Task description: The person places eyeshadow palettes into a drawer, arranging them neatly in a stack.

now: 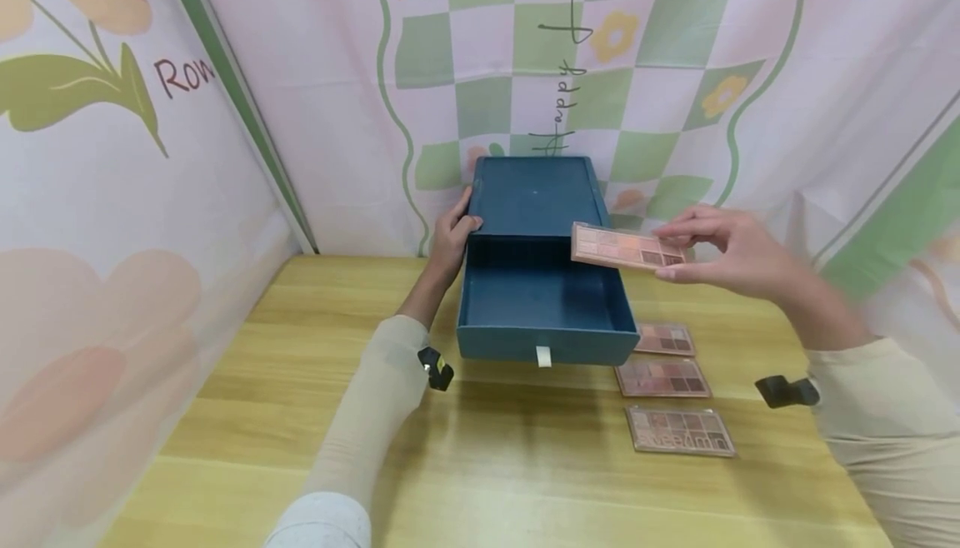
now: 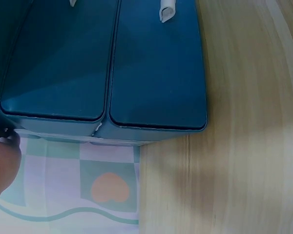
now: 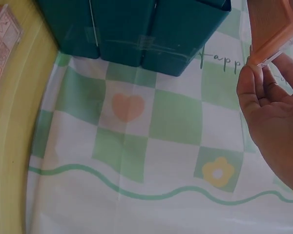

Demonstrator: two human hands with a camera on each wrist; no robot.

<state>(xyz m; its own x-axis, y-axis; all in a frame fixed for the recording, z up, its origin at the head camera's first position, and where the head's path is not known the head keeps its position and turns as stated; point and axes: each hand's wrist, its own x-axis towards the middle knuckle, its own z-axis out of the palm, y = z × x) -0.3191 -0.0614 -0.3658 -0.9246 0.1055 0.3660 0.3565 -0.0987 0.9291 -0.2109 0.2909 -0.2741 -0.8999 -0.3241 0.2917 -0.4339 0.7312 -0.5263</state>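
A dark blue drawer cabinet stands at the back of the table, its top drawer pulled out with its bare inside showing. My left hand holds the cabinet's left side, thumb at the front edge near the top. In the left wrist view, that hand shows only at the left border. Between thumb and fingers, my right hand pinches one end of an eyeshadow palette, whose other end overlaps the drawer's right rear. The right wrist view shows the palette's underside above the fingertips.
Three more eyeshadow palettes lie in a column right of the drawer: a partly hidden far one, a middle one and a near one. Two closed drawer fronts sit below. A patterned curtain hangs behind the wooden table.
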